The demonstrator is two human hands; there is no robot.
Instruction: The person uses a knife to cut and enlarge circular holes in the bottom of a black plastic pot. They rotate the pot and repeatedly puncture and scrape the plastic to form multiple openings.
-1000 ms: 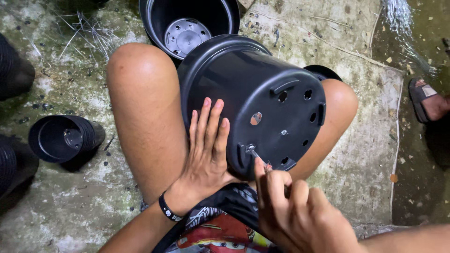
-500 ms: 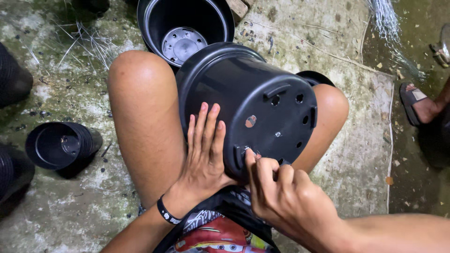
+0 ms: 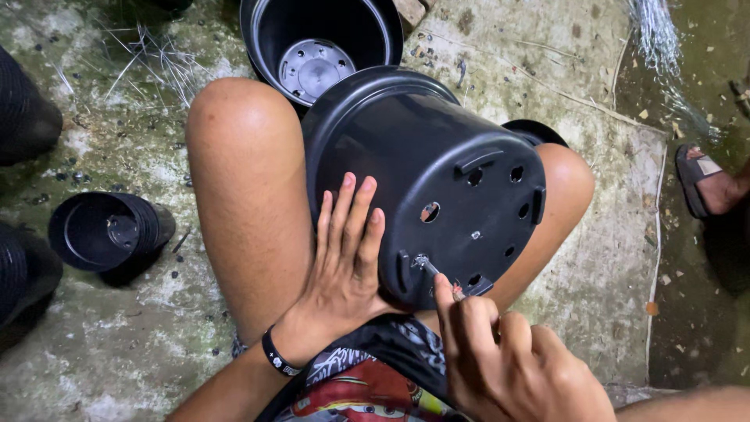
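Observation:
A large black plastic pot lies on its side between my knees, its holed bottom facing me. My left hand lies flat against the pot's side with the fingers together, steadying it; a black band circles that wrist. My right hand grips a thin metal tool, whose tip touches the pot's bottom near the lower rim, beside one of the round holes. The rest of the tool is hidden in my fist.
Another large black pot stands upright beyond my knees. A stack of small black pots lies at the left, with more dark pots at the left edge. Someone's sandalled foot is at the right, on wet concrete ground.
My right hand has shifted slightly right and down, and the metal tool's tip now shows against the pot's bottom. My left hand stays flat on the pot.

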